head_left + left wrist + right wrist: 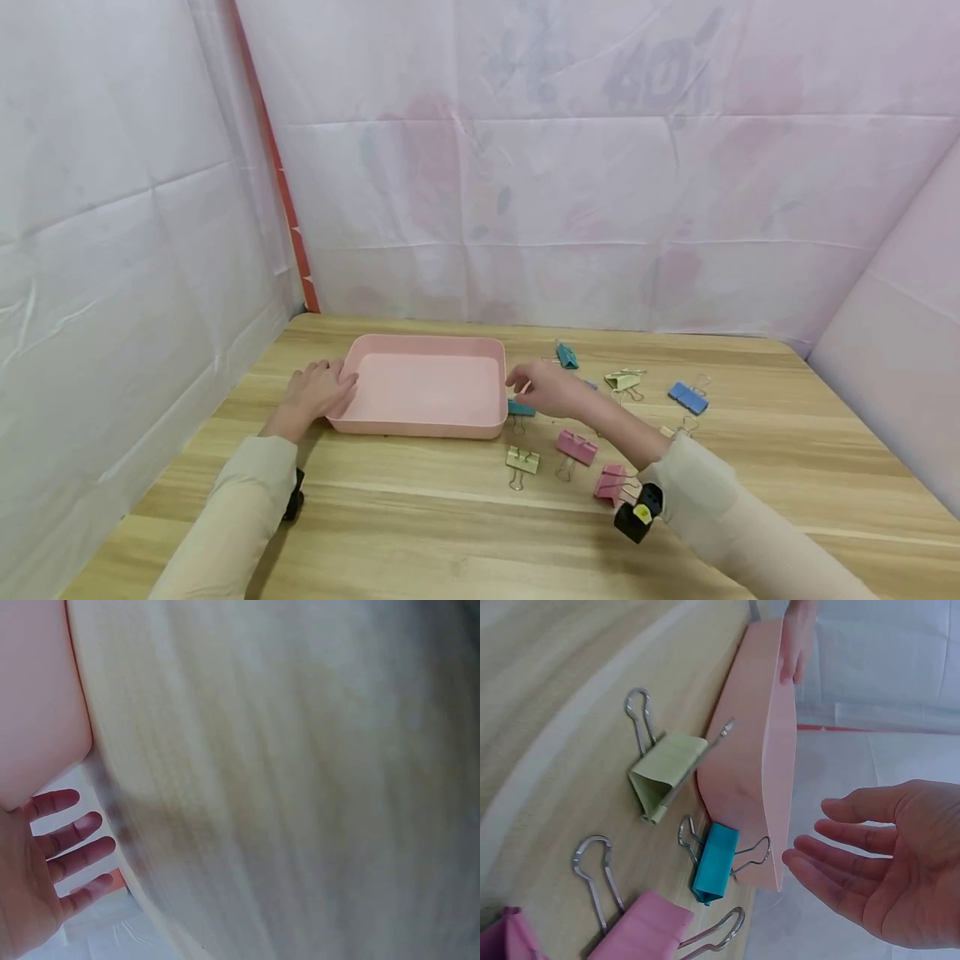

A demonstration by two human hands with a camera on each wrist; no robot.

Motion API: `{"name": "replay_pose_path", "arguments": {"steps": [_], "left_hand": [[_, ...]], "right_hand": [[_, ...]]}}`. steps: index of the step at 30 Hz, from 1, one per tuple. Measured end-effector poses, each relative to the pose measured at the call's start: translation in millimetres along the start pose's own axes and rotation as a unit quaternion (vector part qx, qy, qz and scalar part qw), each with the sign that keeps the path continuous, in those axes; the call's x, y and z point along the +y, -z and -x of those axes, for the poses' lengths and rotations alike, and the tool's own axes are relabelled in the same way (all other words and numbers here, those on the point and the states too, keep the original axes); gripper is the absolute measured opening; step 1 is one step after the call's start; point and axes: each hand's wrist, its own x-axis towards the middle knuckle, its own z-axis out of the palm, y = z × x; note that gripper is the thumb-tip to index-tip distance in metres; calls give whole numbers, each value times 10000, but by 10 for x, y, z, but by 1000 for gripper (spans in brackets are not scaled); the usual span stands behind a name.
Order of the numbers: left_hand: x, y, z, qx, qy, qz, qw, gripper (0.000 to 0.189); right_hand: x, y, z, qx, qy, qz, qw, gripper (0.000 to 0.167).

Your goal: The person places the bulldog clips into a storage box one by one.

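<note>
My left hand rests on the left rim of a pink tray, its thumb over the edge. In the left wrist view the fingers stretch out loosely, apart from the tray wall. My right hand hovers by the tray's right rim, fingers slightly bent and nothing between them. A teal binder clip lies below it, close against the tray wall. Nearer me are a pale yellow binder clip and a pink binder clip. No clip shows in the tray.
Another pink binder clip lies near my right wrist. Farther back are a teal clip, a pale yellow clip and a blue clip. My right forearm partly hides others. White sheets enclose the wooden table.
</note>
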Motion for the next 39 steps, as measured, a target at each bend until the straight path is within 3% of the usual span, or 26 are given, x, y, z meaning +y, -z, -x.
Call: {"name": "replay_pose_path", "arguments": {"steps": [12, 15, 22, 39], "left_hand": [[-39, 22, 31, -27, 66, -28, 10000, 60], [-36, 20, 36, -24, 76, -11, 10000, 60], [-38, 0, 33, -4, 78, 7, 10000, 60], [-44, -15, 26, -20, -3, -22, 10000, 61]], "right_hand": [[-33, -118, 214, -525, 1029, 362, 9926, 25], [-39, -145, 258, -827, 1002, 477, 9904, 35], [-74, -221, 342, -1558, 452, 585, 9850, 51], [33, -333, 323, -1574, 1129, 779, 9780, 34]]}}
